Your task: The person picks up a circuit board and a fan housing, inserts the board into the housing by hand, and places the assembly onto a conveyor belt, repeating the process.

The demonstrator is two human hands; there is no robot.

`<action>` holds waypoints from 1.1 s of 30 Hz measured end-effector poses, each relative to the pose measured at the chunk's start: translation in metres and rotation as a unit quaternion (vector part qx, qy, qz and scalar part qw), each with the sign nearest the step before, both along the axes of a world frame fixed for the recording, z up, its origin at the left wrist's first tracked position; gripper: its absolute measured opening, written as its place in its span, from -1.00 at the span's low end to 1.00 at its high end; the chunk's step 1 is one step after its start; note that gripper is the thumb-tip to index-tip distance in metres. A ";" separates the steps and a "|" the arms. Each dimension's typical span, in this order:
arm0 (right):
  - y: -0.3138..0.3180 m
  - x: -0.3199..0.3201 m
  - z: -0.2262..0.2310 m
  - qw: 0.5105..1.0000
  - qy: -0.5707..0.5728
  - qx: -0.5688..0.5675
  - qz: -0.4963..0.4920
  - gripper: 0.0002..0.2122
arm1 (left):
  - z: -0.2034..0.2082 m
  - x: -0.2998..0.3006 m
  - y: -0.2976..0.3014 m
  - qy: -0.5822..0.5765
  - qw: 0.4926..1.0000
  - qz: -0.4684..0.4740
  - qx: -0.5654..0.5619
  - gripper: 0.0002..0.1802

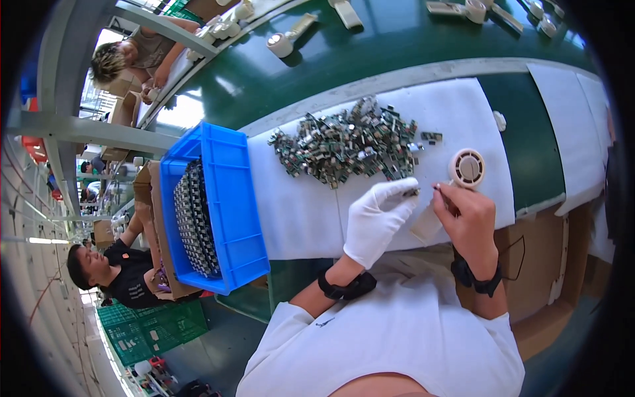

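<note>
My left hand (378, 223), in a white glove, pinches a small circuit board (411, 192) between thumb and fingertips. Close beside it, my bare right hand (468, 217) has its fingertips pressed together at a tiny pale thing, too small to make out. A cream-coloured handheld fan (467, 169) with a round slotted head lies just beyond my right hand; that hand partly covers its handle. Ahead of my left hand spreads a heap of small green circuit boards (350, 145). One loose circuit board (431, 137) lies at the heap's right side.
A blue crate (241, 212) holding rows of small metallic parts stands left of the white sheet (297, 231). Across the far side runs a green conveyor belt (397, 49) carrying cream fan parts (280, 44). Two other people are at the left, near a metal frame (99, 129).
</note>
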State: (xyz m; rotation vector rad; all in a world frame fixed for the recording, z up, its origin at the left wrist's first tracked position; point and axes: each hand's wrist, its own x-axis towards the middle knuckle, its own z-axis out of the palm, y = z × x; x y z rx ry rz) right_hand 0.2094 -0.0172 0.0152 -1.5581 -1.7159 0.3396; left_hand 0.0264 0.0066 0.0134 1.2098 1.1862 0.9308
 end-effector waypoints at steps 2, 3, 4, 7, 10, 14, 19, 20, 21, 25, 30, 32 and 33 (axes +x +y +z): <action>0.002 0.002 -0.002 1.000 0.020 -0.019 0.007 -0.88 | -0.001 0.006 0.004 0.003 1.000 0.012 0.018 -0.69; -0.002 0.003 -0.001 0.999 0.018 -0.042 -0.006 -0.88 | 0.001 0.009 0.003 0.000 0.999 0.024 0.021 -0.68; -0.001 0.001 0.001 0.997 0.060 -0.044 0.001 -0.88 | 0.004 0.009 0.002 -0.002 0.999 0.035 0.023 -0.68; -0.003 0.004 -0.001 0.990 0.120 -0.075 -0.001 -0.89 | 0.005 0.015 0.007 0.019 0.999 0.030 -0.003 -0.67; -0.001 0.012 -0.004 0.980 0.165 -0.109 0.005 -0.89 | -0.003 0.019 0.011 -0.002 0.999 -0.001 -0.042 -0.65; -0.001 0.013 -0.006 0.980 0.169 -0.103 0.024 -0.89 | -0.007 0.017 0.012 0.002 0.999 -0.041 -0.012 -0.65; -0.003 0.013 -0.002 0.983 0.156 -0.086 0.055 -0.89 | -0.003 0.003 0.011 0.101 0.982 -0.108 0.121 -0.66; 0.001 0.016 -0.001 0.984 0.146 -0.082 0.067 -0.89 | -0.001 0.003 0.012 0.097 0.980 -0.113 0.135 -0.67; 0.001 0.019 0.001 0.985 0.120 -0.094 0.085 -0.89 | -0.001 0.002 0.009 0.100 0.977 -0.111 0.152 -0.68; -0.006 0.024 -0.008 0.984 0.141 -0.082 0.076 -0.90 | -0.008 0.006 0.010 0.037 0.983 -0.129 0.125 -0.70; -0.011 0.027 -0.012 0.975 0.189 -0.089 0.072 -0.90 | -0.017 -0.001 0.012 -0.048 0.986 -0.156 0.030 -0.66; -0.011 0.028 -0.020 0.967 0.219 -0.102 0.082 -0.90 | -0.020 -0.002 0.011 -0.059 0.984 -0.169 0.012 -0.66; -0.011 0.029 -0.022 0.963 0.233 -0.110 0.085 -0.89 | -0.022 -0.003 0.009 -0.075 0.983 -0.169 -0.007 -0.67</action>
